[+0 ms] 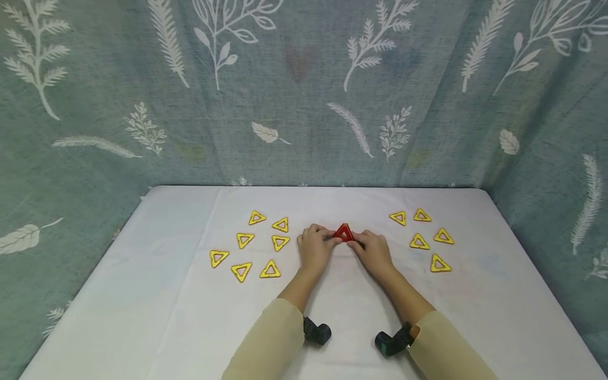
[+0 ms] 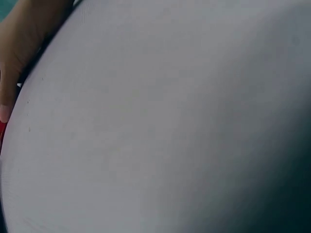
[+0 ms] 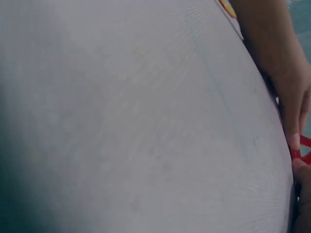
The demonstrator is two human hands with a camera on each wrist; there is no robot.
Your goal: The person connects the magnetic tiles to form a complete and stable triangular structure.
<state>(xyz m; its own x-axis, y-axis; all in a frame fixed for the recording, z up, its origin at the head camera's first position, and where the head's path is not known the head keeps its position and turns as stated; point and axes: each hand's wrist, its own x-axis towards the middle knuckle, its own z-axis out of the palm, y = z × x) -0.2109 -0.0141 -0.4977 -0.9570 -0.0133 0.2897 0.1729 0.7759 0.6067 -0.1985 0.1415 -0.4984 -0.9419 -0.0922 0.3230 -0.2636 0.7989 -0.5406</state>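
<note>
Fingers point(image 1: 335, 241) of a person's left hand point(image 1: 313, 253) and right hand point(image 1: 375, 256) are pinching a red triangle point(image 1: 344, 229) in the head view, the thumbs pressing its two near corners; whether it is touching the white tabletop point(image 1: 351, 301) beneath the fingers, one cannot tell. To the left of the fingers, seven yellow triangles point(image 1: 270, 275) are lying spread apart, while five other yellow triangles point(image 1: 440, 269) are lying to their right. Well beyond the fingertips, a grey-green curtain point(image 1: 304, 150) is hanging, printed with pale leaves and sprigs. On the near side of the fingers, tan sleeves point(image 1: 266, 343) are covering the forearms, and black wrist devices point(image 1: 317, 332) are sitting by the inner wrists. In the left wrist view, a hand is showing at the upper left, its lowest fingertip touching a sliver of red, with white surface filling the space beside it. In the right wrist view, fingertips from above and below are gripping the red triangle at the right edge, a yellow piece point(image 3: 227, 7) peeking out well above them.
</note>
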